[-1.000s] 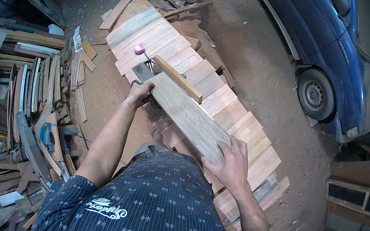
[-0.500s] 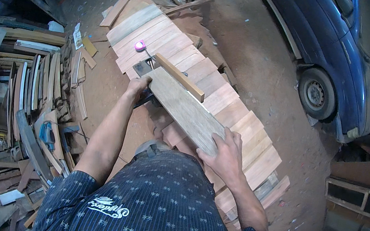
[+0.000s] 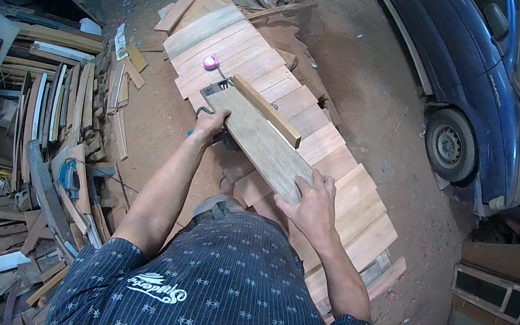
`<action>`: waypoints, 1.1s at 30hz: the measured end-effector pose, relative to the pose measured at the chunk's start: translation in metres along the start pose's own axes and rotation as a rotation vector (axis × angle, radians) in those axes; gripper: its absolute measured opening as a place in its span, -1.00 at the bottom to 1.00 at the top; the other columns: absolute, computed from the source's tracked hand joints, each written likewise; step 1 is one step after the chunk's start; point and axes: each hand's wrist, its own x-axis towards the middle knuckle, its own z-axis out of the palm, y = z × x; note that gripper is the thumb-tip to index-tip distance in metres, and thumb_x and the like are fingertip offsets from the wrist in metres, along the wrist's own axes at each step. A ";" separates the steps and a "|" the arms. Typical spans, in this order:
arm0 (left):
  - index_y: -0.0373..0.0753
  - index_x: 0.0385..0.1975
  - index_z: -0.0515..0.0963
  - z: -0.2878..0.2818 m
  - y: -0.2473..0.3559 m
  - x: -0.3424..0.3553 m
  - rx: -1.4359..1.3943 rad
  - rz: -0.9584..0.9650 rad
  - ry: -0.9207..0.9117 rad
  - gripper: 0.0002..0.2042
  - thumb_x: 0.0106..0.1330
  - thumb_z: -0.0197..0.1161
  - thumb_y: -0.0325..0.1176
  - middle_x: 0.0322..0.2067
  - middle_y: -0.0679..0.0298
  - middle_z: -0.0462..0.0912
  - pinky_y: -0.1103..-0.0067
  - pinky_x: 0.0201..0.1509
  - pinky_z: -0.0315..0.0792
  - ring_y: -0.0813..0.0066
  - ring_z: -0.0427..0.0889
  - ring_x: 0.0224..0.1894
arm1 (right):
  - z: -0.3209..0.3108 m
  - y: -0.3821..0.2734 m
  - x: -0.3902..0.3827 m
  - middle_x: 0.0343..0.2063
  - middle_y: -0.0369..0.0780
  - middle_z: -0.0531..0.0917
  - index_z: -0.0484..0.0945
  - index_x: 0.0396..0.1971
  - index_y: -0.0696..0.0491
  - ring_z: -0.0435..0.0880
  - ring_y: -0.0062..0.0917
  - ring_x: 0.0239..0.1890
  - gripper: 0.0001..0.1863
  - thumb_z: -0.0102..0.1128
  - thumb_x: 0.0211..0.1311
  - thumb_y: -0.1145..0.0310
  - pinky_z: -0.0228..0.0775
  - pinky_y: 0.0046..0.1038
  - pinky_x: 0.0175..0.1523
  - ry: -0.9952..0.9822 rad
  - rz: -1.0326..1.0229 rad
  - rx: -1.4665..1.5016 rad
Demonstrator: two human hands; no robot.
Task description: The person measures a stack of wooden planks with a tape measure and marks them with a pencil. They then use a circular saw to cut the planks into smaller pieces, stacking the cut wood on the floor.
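A flat grey-brown wooden board [image 3: 263, 139] lies slantwise in front of me on a dark metal tool bed [image 3: 211, 89], most of which is hidden beneath it. My left hand [image 3: 212, 122] is closed on the board's left edge near the far end, thumb uppermost; its other fingers are partly hidden. At the near end my right hand [image 3: 309, 201] grips the board across its width, thumb on one side and fingers bent over the other. A narrow wooden strip [image 3: 267, 110] stands along the board's right side like a fence.
Pale planks [image 3: 334, 167] lie side by side in a long row beneath and beyond the board. A pink tape measure [image 3: 210, 61] rests on them. Stacked timber [image 3: 51, 109] fills the left side. A dark blue car [image 3: 489, 90] stands at the right, near a wooden frame [image 3: 491, 293].
The board has slid away from me, to the upper left along the strip, my right hand moving with it. My left hand now sits farther back from the board's far end. The whole view has shifted slightly.
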 end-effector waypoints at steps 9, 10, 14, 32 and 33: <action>-0.41 -0.33 0.65 -0.001 -0.017 0.036 -0.026 -0.061 -0.003 -0.59 0.24 0.27 -0.07 -0.44 0.18 0.67 0.45 -0.35 0.43 0.41 0.60 -0.45 | 0.013 -0.007 0.008 0.06 0.18 0.50 0.70 -0.13 0.21 0.42 0.01 0.05 -0.39 0.45 -0.12 0.03 0.28 -0.08 0.24 0.009 -0.030 -0.019; -0.42 -0.31 0.66 0.000 -0.015 0.037 -0.061 -0.098 -0.030 -0.58 0.24 0.27 -0.07 -0.41 0.17 0.68 0.45 -0.32 0.44 0.39 0.61 -0.43 | 0.013 -0.008 0.009 0.07 0.17 0.50 0.70 -0.13 0.21 0.42 0.02 0.06 -0.39 0.45 -0.12 0.04 0.27 -0.08 0.24 0.016 -0.023 -0.020; -0.44 -0.19 0.64 0.001 -0.009 0.043 -0.019 -0.110 -0.070 -0.56 0.24 0.26 -0.09 -0.33 0.14 0.71 0.44 -0.26 0.46 0.35 0.66 -0.36 | 0.013 -0.009 0.011 0.06 0.12 0.52 0.70 -0.13 0.20 0.43 0.04 0.10 -0.41 0.44 -0.10 0.05 0.25 -0.06 0.26 0.037 -0.025 -0.058; -0.40 -0.33 0.67 -0.001 -0.022 0.051 -0.156 -0.112 -0.054 -0.55 0.23 0.26 -0.02 -0.42 0.17 0.69 0.48 -0.47 0.47 0.41 0.62 -0.54 | 0.049 -0.029 0.029 0.02 0.16 0.54 0.49 0.01 0.35 0.54 -0.08 0.12 -0.59 0.04 0.16 0.50 0.43 -0.25 0.22 -0.151 -0.452 -0.280; -0.41 -0.32 0.67 -0.001 -0.027 0.057 -0.138 -0.113 -0.064 -0.54 0.22 0.26 -0.01 -0.40 0.16 0.70 0.48 -0.44 0.49 0.40 0.64 -0.51 | 0.054 -0.027 0.030 0.03 0.17 0.54 0.48 0.01 0.35 0.53 -0.07 0.13 -0.59 0.03 0.17 0.50 0.43 -0.25 0.23 -0.132 -0.458 -0.272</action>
